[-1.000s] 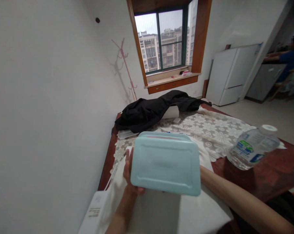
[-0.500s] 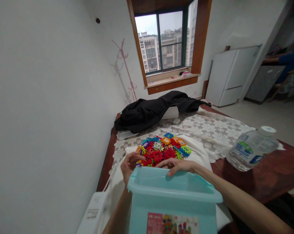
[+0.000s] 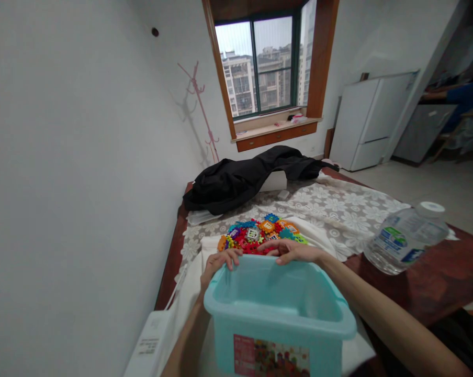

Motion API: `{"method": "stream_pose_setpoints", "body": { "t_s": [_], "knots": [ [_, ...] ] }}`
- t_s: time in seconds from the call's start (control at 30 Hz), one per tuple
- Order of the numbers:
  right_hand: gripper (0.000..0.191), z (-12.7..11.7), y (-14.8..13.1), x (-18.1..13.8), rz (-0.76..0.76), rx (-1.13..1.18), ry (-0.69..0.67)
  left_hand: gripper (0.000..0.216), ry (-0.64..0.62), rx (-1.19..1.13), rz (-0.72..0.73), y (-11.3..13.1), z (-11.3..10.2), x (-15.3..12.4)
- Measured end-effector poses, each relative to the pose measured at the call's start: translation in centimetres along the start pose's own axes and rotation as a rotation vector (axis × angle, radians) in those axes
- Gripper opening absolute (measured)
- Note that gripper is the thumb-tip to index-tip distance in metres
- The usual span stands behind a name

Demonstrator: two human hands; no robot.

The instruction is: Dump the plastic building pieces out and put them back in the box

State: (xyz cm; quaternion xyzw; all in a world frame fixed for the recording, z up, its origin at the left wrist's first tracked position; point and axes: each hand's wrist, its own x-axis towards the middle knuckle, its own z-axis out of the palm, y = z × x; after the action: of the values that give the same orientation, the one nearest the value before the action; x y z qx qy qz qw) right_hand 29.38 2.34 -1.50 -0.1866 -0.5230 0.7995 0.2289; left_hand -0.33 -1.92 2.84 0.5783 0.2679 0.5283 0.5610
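A light-blue plastic storage bin (image 3: 279, 317) with a picture label on its near side stands tilted in front of me, its mouth facing up. My left hand (image 3: 220, 264) has its fingers hooked over the far left part of the rim. On the far rim, my right hand (image 3: 297, 253) has its thumb over the edge and its fingers on the outer side. Just beyond the bin lies a heap of colourful plastic building pieces (image 3: 252, 234), square and gear-edged, on white cloth (image 3: 323, 235). The bin and my hands hide the near part of the heap.
A large clear water bottle (image 3: 407, 238) stands on the right of the table. Black cloth (image 3: 236, 178) lies across the far end over a white box (image 3: 274, 180). At lower left is a white box-shaped object (image 3: 147, 343). A person in blue (image 3: 466, 99) is at far right.
My left hand has moved from beside the heap onto the bin's rim. The bin has tipped so more of its inside shows, and its far rim sits higher. My right hand has risen slightly.
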Motion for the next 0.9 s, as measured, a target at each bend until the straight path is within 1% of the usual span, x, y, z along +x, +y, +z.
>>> {"method": "stream_pose_setpoints", "body": {
  "t_s": [0.07, 0.17, 0.27, 0.33, 0.43, 0.47, 0.53, 0.57, 0.6, 0.63, 0.67, 0.7, 0.77, 0.83, 0.9],
  "knots": [
    [0.073, -0.1, -0.5, -0.4, -0.003, -0.001, 0.015, 0.045, 0.0, -0.002, -0.013, -0.2, 0.1, -0.1],
    [0.068, 0.2, -1.4, -1.0, 0.008, -0.02, 0.071, 0.052, 0.003, 0.01, 0.025, -0.4, 0.4, -0.2],
    [0.057, 0.2, -2.3, -1.7, -0.036, -0.078, 0.214, 0.052, 0.008, 0.052, 0.08, -0.4, 0.8, -0.5],
    [0.054, -0.5, -2.8, -2.1, -0.118, -0.13, 0.364, 0.048, 0.022, 0.082, 0.114, -0.1, 1.0, -0.8],
    [0.053, -2.2, -3.3, -2.7, -0.263, -0.287, 0.67, 0.043, 0.025, 0.117, 0.159, 0.5, 1.0, -1.1],
    [0.052, -2.9, -3.4, -2.9, -0.307, -0.376, 0.785, 0.042, 0.018, 0.124, 0.163, 0.6, 0.9, -1.2],
    [0.048, -4.1, -3.3, -3.2, -0.363, -0.629, 0.991, 0.038, 0.012, 0.118, 0.144, 0.8, 0.8, -1.3],
    [0.046, -4.7, -3.2, -3.4, -0.364, -0.78, 1.062, 0.034, 0.014, 0.107, 0.118, 0.8, 0.7, -1.3],
    [0.044, -5.1, -3.0, -3.4, -0.348, -0.927, 1.1, 0.028, 0.016, 0.092, 0.082, 0.9, 0.7, -1.4],
    [0.044, -5.4, -2.7, -3.5, -0.312, -1.061, 1.102, 0.021, 0.019, 0.072, 0.04, 0.8, 0.8, -1.4],
    [0.044, -5.6, -2.4, -3.5, -0.266, -1.171, 1.076, 0.016, 0.02, 0.042, -0.007, 0.8, 0.9, -1.4],
    [0.046, -5.6, -2.1, -3.4, -0.218, -1.256, 1.033, 0.019, 0.015, -0.005, -0.056, 0.8, 1.1, -1.4],
    [0.051, -5.7, -1.4, -3.2, -0.134, -1.372, 0.957, 0.037, -0.007, -0.14, -0.161, 0.6, 1.6, -1.4],
    [0.053, -5.5, -1.0, -3.0, -0.057, -1.436, 0.905, 0.055, -0.042, -0.257, -0.258, 0.3, 2.2, -1.4],
    [0.049, -5.4, -0.8, -2.9, 0.003, -1.448, 0.862, 0.059, -0.085, -0.285, -0.342, 0.0, 2.6, -1.3]
  ]
}}
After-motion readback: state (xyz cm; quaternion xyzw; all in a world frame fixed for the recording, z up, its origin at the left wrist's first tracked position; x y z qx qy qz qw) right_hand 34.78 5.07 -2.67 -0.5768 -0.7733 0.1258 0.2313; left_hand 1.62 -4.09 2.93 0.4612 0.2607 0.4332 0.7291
